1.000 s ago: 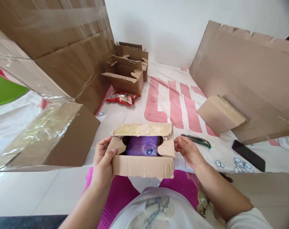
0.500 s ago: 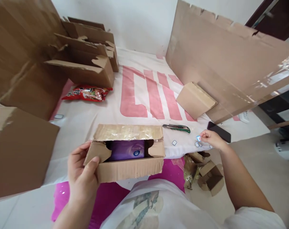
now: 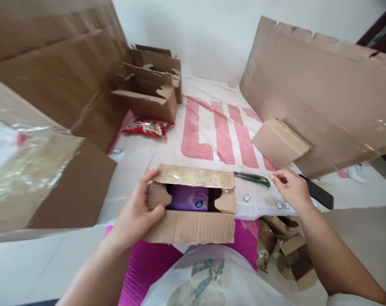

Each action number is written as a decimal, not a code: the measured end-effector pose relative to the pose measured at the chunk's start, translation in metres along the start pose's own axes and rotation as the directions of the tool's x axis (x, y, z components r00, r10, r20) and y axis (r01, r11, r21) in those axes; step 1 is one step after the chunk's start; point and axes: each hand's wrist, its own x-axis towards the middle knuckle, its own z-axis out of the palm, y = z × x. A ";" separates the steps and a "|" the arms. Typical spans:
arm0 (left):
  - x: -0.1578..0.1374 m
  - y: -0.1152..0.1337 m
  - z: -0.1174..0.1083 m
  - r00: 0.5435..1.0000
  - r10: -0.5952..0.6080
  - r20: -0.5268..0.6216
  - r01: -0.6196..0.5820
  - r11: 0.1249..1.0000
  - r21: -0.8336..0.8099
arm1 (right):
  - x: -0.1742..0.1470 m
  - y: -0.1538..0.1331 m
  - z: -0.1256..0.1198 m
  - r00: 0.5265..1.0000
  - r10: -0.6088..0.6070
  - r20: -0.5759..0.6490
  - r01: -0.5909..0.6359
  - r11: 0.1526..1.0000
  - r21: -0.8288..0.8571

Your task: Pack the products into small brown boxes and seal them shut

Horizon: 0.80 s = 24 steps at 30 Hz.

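My left hand (image 3: 137, 214) grips the left end of an open cardboard box (image 3: 193, 227), thumb on the near edge and fingers behind. Inside the box lies a purple soft pack (image 3: 186, 197) with a blue emblem. My right hand (image 3: 291, 189) is raised to the right, its fingertips pinched together; whatever is between them is hidden. A green utility knife (image 3: 256, 179) lies between the box and those fingertips. Below them are several small blue-edged white tags (image 3: 279, 205), with a single tag (image 3: 247, 197) nearer the box. A black phone (image 3: 320, 193) is partly behind my right hand.
Cardboard boxes (image 3: 161, 100) stand at the back left, with a red snack packet (image 3: 148, 126) before them. A large carton (image 3: 81, 187) is at the left edge. A folded cardboard piece (image 3: 279, 142) leans against the right cardboard panel (image 3: 310, 89). Cardboard scraps (image 3: 296, 255) lie below the table.
My right hand has lifted from the tags toward the knife's handle; the tag seen in its fingers earlier no longer shows. My left fingers now wrap the box's left end. The view has turned left.
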 end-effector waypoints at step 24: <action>-0.008 -0.014 -0.006 0.989 0.061 0.138 -0.051 0.996 -0.070 | 0.023 -0.215 0.055 0.448 -0.766 0.461 0.843 0.534 0.069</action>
